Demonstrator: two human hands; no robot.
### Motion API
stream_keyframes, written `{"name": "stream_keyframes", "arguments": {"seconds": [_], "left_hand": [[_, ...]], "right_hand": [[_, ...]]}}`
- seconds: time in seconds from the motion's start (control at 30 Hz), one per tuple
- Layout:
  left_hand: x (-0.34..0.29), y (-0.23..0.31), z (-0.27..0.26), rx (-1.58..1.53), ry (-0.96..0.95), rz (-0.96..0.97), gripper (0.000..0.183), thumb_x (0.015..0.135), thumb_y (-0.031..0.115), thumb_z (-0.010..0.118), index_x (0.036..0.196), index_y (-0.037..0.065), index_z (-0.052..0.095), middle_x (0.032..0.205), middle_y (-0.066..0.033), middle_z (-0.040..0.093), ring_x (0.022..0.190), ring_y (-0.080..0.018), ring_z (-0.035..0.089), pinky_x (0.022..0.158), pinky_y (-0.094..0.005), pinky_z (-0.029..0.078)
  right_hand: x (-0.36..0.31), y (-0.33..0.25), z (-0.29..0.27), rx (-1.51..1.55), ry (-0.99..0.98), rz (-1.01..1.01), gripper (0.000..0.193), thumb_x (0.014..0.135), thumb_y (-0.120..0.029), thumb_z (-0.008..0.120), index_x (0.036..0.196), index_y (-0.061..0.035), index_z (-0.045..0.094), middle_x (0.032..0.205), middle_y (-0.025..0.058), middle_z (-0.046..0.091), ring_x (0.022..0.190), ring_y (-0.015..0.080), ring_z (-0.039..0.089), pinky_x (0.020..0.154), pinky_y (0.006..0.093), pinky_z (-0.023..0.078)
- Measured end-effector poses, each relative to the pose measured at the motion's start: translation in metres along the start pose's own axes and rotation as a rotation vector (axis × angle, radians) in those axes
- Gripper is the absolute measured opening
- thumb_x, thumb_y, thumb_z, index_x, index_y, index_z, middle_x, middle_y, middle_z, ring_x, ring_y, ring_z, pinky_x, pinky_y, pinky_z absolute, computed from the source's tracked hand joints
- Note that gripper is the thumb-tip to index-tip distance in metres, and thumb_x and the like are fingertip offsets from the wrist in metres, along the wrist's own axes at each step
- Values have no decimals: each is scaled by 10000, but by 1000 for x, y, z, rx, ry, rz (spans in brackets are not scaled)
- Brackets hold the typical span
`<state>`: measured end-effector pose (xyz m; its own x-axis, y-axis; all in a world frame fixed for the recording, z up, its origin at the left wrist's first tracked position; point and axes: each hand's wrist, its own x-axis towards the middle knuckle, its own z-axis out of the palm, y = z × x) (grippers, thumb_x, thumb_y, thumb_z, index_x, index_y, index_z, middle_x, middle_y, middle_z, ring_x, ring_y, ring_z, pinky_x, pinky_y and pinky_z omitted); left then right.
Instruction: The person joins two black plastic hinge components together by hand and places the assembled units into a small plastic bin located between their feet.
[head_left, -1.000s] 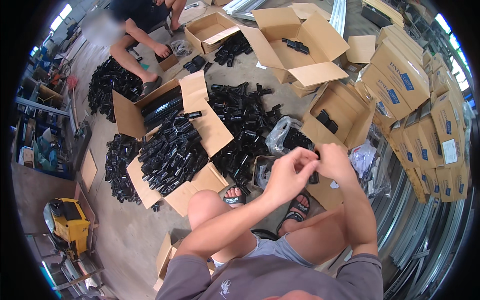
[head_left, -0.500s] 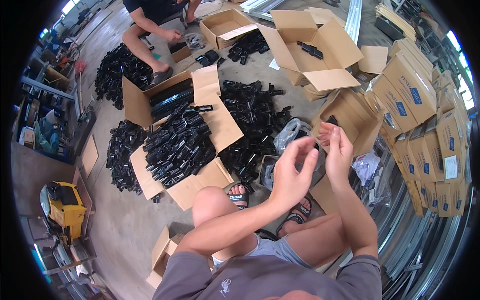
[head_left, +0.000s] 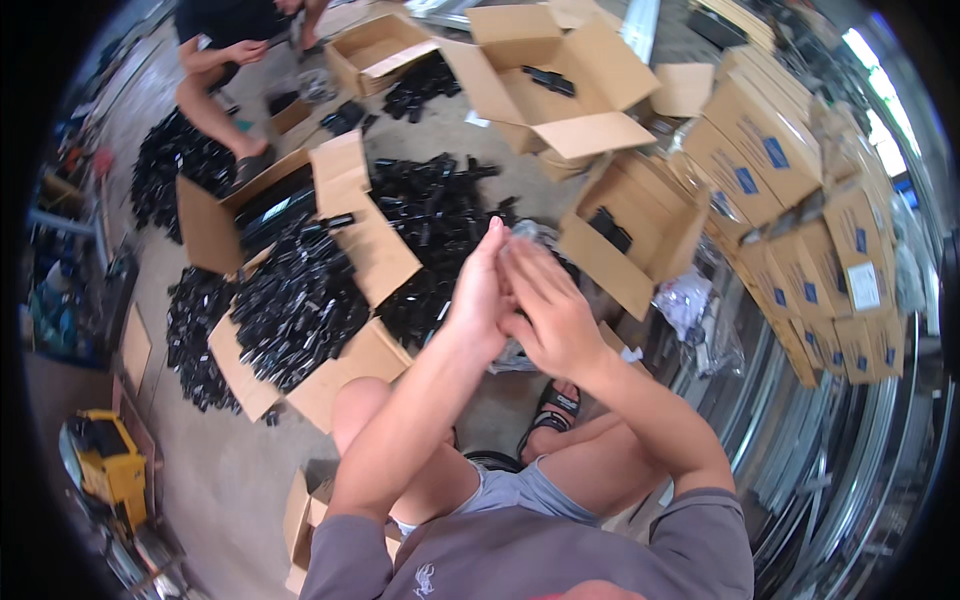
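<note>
My left hand (head_left: 478,295) and my right hand (head_left: 552,312) meet palm to palm in front of me, above my knees. Their fingers are stretched out, and the right hand is slightly blurred. Nothing shows between the palms, though their inner sides are hidden. Behind the hands lies a pile of black plastic parts (head_left: 425,205), along with a clear plastic bag (head_left: 515,355) that they partly cover. To the right, an open cardboard box (head_left: 640,190) holds a few black parts (head_left: 610,230).
A large open carton (head_left: 598,137) stands farther back. At left, another carton (head_left: 208,228) spills black parts (head_left: 300,320). A co-worker (head_left: 215,60) sits at the far left. Stacked cartons (head_left: 760,150) and metal profiles (head_left: 790,470) line the right; a yellow machine (head_left: 110,470) stands at left.
My hands, apart and half curled before, have come together with straighter fingers and moved left, away from the small open box. The whole scene has shifted left in view.
</note>
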<state>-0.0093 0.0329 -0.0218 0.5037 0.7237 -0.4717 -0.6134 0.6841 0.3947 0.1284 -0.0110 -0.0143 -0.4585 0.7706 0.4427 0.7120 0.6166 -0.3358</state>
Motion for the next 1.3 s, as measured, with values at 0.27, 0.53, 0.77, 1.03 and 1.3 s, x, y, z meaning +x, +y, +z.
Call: {"name": "stream_keyframes", "arguments": {"seconds": [0.27,0.53,0.77,1.03,1.3], "left_hand": [[-12,41,1,286,266,494,373,1057,302,446,1279,37,586,1358,-148,587,1291,-237,532,1117,-390,381],[-14,52,-1,197,250,501,289,1060,311,467,933,102,618,1090,-73,713,962,-148,653,898,-317,476],[-19,73,-3,101,346,553,276,1018,347,558,909,96,594,1095,-101,712,972,-178,662,897,-316,482],[5,39,-19,1896,197,719,197,884,201,623,853,18,690,813,-140,722,779,-293,720,688,-385,568],[-34,-55,-17,2239,-752,-148,273,887,169,618,1118,63,717,1123,-82,727,1012,-216,708,776,-388,527]], "right_hand": [[-85,62,48,-143,-930,605,403,974,-382,563,922,-26,745,944,203,728,936,382,705,806,474,564],[-88,34,87,-125,-992,490,406,952,-382,587,832,-31,750,849,204,726,857,371,718,784,458,571],[-80,41,95,-42,-896,447,318,925,-369,609,938,-81,743,925,197,724,905,389,703,796,483,568],[-1,147,131,-199,-639,657,249,904,-313,633,1001,-104,726,991,205,717,956,409,685,855,508,545],[67,245,212,-246,-573,779,462,889,-259,658,1334,-162,581,1177,192,685,1125,377,641,990,511,493]]}}
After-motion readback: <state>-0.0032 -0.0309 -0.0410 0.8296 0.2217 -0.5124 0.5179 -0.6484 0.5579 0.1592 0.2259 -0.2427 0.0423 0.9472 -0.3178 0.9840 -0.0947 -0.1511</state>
